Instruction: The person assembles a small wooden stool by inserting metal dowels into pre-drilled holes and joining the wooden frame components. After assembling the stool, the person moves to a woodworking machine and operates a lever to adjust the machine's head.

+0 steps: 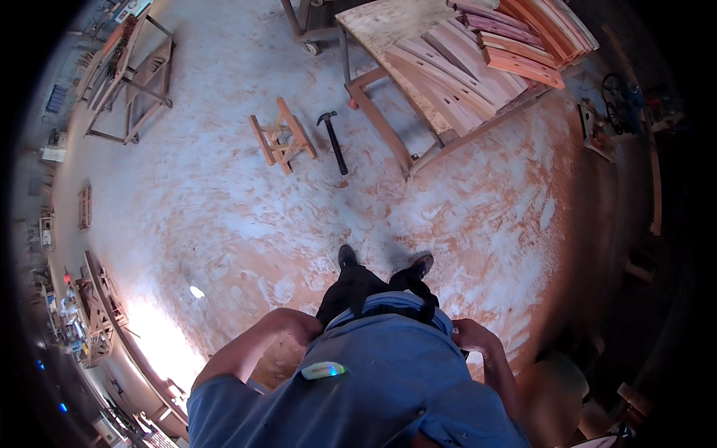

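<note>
My left hand [302, 325] is at my left hip, against the dark trousers [343, 295], and its fingers are hidden there. At the other hip, my right hand [469, 333] rests by the edge of my blue shirt [396, 358]; its fingers are bent inward and mostly out of sight. No object shows in either hand. On the floor ahead of my feet lies a claw hammer [334, 143] with a black handle. Just left of it is a small wooden frame [282, 138] with crossed pieces, apart from the hammer.
Ahead right stands a metal-framed table [385, 119] bearing stacked wooden boards [463, 71]. A wheeled rack [131, 82] is at the far left. More wooden pieces [97, 306] stand along the left side. Reddish dust coats the floor [246, 239]. Machinery [620, 104] is at the right.
</note>
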A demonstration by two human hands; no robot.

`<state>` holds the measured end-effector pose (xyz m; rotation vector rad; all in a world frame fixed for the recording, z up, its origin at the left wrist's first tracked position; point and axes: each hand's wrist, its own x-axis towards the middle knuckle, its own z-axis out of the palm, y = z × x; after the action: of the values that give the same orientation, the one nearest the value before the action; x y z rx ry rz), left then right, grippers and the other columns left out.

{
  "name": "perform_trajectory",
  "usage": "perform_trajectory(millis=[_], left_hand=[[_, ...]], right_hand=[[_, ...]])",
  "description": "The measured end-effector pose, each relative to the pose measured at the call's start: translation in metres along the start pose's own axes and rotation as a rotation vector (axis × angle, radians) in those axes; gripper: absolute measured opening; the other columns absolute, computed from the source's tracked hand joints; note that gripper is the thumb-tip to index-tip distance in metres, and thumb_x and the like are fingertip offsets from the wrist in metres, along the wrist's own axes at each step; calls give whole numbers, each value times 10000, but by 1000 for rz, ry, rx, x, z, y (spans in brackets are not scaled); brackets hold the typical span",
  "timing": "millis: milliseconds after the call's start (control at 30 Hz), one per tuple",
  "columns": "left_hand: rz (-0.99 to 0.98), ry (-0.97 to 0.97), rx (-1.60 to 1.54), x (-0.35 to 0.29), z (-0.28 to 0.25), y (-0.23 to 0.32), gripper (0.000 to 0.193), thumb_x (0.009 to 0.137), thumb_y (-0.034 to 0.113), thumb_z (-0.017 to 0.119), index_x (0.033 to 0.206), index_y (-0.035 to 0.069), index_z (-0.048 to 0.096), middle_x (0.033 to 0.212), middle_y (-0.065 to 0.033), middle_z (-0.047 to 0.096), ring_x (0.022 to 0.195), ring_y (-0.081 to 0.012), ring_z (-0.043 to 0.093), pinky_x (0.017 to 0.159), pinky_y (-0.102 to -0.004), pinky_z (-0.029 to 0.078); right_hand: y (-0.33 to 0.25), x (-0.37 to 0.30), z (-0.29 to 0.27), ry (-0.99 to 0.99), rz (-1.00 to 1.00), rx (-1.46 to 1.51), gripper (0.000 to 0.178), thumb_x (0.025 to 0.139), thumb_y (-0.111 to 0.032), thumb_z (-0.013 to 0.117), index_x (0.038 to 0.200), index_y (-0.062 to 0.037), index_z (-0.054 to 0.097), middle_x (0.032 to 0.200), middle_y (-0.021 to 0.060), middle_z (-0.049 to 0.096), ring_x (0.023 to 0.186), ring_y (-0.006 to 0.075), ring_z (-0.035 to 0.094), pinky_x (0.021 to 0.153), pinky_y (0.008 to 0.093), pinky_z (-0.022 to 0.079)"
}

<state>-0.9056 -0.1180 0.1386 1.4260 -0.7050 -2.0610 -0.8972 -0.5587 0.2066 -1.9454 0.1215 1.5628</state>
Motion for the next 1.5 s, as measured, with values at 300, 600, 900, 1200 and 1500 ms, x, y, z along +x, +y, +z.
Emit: perform_trajectory(millis=[300, 600, 900, 1200, 1500], left_hand=[[64, 167, -79, 69, -8, 89, 444, 756, 274, 691, 1110, 9, 651, 1044, -156, 687, 996, -201, 625, 826, -358, 494], [-44, 52, 52, 116, -48, 154, 437, 756, 280, 704, 1100, 14, 657, 1021, -141, 690, 963, -206, 629, 804, -367, 504], [86, -20, -1, 165, -120, 156, 387, 771, 265, 725, 1056, 11, 667, 942, -118, 696, 828, -171, 650, 721, -329, 540], [-56, -141, 155, 127, -255, 276, 409, 734, 245, 691, 1057, -6, 677, 976, -157, 690, 899, -225, 648, 773, -365, 499], [-56, -84, 158, 125, -309, 296, 386, 709, 231, 694, 1021, 5, 690, 963, -157, 691, 897, -239, 648, 762, -374, 494]], right_hand=[[110, -27, -67, 23, -82, 111, 439, 787, -266, 558, 1157, -44, 639, 1055, 198, 678, 974, 294, 653, 869, 357, 488], [174, -59, -103, 199, -210, 549, 254, 878, -99, 577, 1093, 31, 619, 968, 128, 682, 889, 175, 654, 800, 310, 524], [215, -63, -148, 455, -212, 787, 221, 945, -103, 506, 1082, 59, 570, 894, 142, 663, 797, 201, 665, 717, 303, 543], [186, -57, -230, 589, -194, 719, 243, 919, -119, 536, 1082, 54, 589, 848, 79, 655, 777, 130, 616, 703, 287, 515], [157, -41, -323, 548, -189, 757, 219, 927, -121, 550, 1051, 52, 599, 843, 82, 650, 746, 120, 583, 718, 259, 480]])
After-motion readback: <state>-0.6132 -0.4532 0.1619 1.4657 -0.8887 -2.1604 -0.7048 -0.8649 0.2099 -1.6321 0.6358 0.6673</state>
